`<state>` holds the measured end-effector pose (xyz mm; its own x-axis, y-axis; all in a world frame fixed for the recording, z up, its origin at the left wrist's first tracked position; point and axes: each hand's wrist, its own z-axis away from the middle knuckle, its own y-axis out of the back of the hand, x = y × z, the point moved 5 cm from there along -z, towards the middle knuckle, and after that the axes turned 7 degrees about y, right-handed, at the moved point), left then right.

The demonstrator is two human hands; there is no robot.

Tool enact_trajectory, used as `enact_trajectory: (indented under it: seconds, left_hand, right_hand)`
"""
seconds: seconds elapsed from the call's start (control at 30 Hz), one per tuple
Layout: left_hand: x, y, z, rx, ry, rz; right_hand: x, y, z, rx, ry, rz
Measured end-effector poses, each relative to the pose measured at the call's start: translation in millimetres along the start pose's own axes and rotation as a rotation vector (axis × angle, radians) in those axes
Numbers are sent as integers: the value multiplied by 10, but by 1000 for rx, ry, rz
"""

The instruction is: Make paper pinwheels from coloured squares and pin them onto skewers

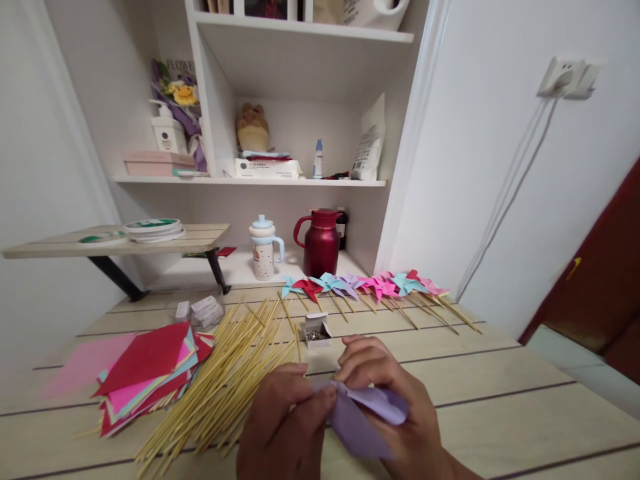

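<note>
- Far left on the bench lies a loose stack of coloured paper squares, red on top with pink, teal and yellow edges showing under it, and one pale pink sheet spread flat beside it. These sheets are unfolded, so plenty of material is untouched.
- Just right of the stack, and overlapping its edge, is a fanned heap of bamboo sticks, none of them carrying a paper head.
- Behind the heap sit small clear packets, their contents too small to tell.
- The left hand is low in the middle of the view, its fingertips pressed together on the left edge of a lilac paper sheet.
- That lilac sheet is held above the bench between both hands, partly folded, with one flap curled over; it has no stick and is not pinned.
- An opened small box of metal pins rests on the bench just beyond the hands.
- The right hand curls over the top of the same sheet, fingers and thumb pinching its upper fold, close against the left hand.
- Farther back, running toward the right, is a row of finished paper pinwheels on sticks, in teal, red, purple and pink, lying side by side and overlapping.
- Judging from this, a good batch is complete, one head is mid-fold, and the pile of paper and sticks suggests many more remain.
</note>
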<state>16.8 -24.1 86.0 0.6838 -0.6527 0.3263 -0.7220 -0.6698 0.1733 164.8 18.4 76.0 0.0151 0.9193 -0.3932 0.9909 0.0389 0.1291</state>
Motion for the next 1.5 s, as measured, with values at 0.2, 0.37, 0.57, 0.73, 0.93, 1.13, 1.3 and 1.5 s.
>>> enact_trajectory:
  seconds: [0.2, 0.37, 0.57, 0.73, 0.93, 1.13, 1.3, 1.5]
  left_hand:
    - [40, 18, -33, -22, -81, -41]
    - [28, 35, -52, -50, -90, -59]
    - [11, 16, -17, -69, -82, -32]
    - [1, 6, 10, -59, -44, -39]
    - [-35, 14, 59, -107, -47, -75]
    - [-75, 15, 71, -179, -55, -78]
    - [-107, -39, 82, -181, 60, -1]
    - [-125, -33, 140, -145, 55, -33]
  right_hand:
    - [15, 3, 1, -72, 12, 20]
    - [-44, 19, -51, -166, 68, 95]
    - [-77, 26, -40, -162, 113, 127]
    - [-76, 25, -31, -164, 110, 129]
    - [-124, 28, -63, -129, 202, 144]
    - [-154, 24, -99, -124, 230, 157]
    - [-164, 5, -93, -136, 239, 179]
    - [-197, 18, -112, -136, 265, 190]
